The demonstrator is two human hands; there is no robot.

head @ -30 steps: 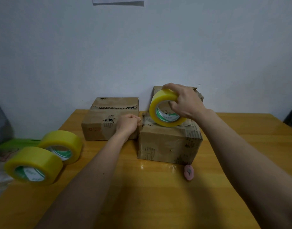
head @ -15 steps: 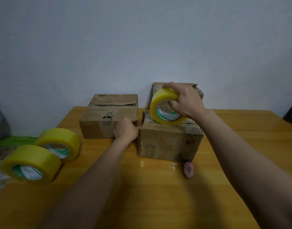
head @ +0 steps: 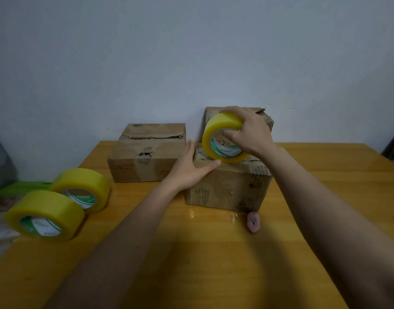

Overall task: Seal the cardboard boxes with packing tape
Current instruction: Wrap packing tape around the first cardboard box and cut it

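Right hand (head: pixel 247 134) clamped on the yellow tape roll (head: pixel 222 139): fingers over the rim, thumb in the core. Roll stands on edge on top of the near cardboard box (head: pixel 227 186), core facing the camera, touching the lid close to its left edge.

Left hand (head: pixel 191 168) spread flat, fingers straight, pressing the box's top-left corner, thumb tip just beside the bottom of the roll. Can't see a free tape end; too transparent to tell whether it's stuck down under that palm.

Key relation: the box's long axis runs left-right along the table (head: pixel 213 253), and the roll sits at the left end. My read is that the pull goes rightward across the lid, right hand doing the travel, left hand anchoring. Left is nearer the start point, right already owns the roll.

Other boxes: second box (head: pixel 147 161) just left, touching or nearly so; third box (head: pixel 267 121) behind, against the wall. Pink cutter (head: pixel 253 221) lies on the table at the near box's front right corner, nearer the right hand.
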